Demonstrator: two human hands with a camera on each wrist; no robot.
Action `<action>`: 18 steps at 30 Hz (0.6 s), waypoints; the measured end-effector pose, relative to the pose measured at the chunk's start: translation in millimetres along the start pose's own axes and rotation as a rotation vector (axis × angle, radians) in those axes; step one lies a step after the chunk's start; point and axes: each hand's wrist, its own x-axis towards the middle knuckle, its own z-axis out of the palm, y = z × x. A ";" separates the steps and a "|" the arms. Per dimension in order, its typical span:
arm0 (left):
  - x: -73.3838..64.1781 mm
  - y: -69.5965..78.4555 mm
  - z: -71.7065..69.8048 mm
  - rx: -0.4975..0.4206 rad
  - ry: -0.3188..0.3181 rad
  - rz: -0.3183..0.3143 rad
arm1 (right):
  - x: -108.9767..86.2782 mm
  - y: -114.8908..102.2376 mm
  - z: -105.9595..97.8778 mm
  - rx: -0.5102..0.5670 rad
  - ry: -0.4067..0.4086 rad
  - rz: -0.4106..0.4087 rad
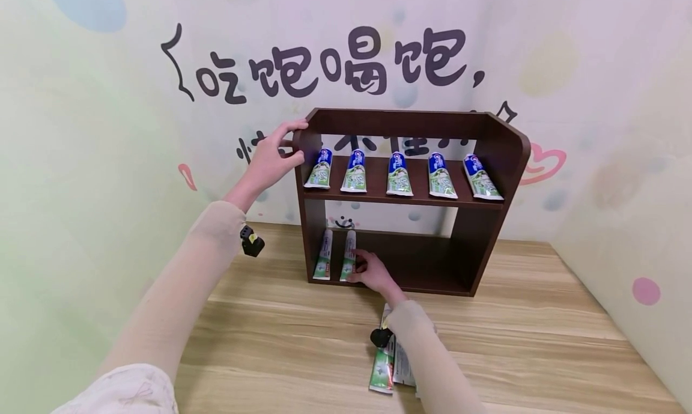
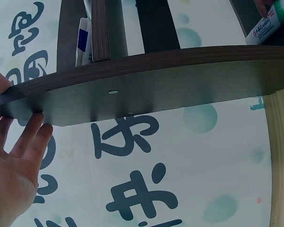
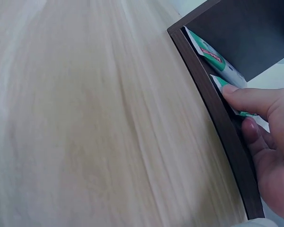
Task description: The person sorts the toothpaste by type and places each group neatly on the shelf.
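On the lower level of a dark brown wooden shelf (image 1: 400,124), my right hand (image 1: 374,274) pinches a green and white toothpaste tube (image 1: 350,243) between thumb and fingers. The tube leans back with its wide end by the front edge. A similar toothpaste tube (image 1: 323,259) leans to its left, against the side panel. My left hand (image 1: 270,161) grips the upper front edge of the shelf's left side panel (image 2: 151,92), thumb on one side and fingertips on the outer face in the left wrist view.
Several blue and green toothpaste tubes (image 1: 399,176) lean in a row on the upper level. More green and white tubes (image 1: 382,369) lie on the wooden table (image 1: 270,342), partly hidden beneath my right forearm. Behind the shelf stands a wall (image 1: 324,17) with large printed characters.
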 end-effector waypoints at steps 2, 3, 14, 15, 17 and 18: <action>-0.4 0.6 -0.4 0.000 0.000 -0.002 | -0.2 0.6 1.3 0.004 0.007 0.007; -0.6 0.5 -0.5 0.000 0.000 -0.003 | -0.4 0.9 1.9 0.003 0.010 0.008; -1.1 -1.1 -0.8 0.007 0.001 0.000 | -2.3 1.8 2.3 0.006 -0.010 0.031; -1.0 -0.4 -1.0 0.005 0.001 0.000 | -2.2 1.8 2.3 0.005 -0.009 0.031; -0.7 0.2 -1.0 0.004 0.001 -0.001 | -1.6 2.1 2.1 0.007 -0.009 0.028; -0.5 0.0 -1.0 0.005 0.002 -0.002 | -1.4 2.2 2.0 0.008 -0.008 0.025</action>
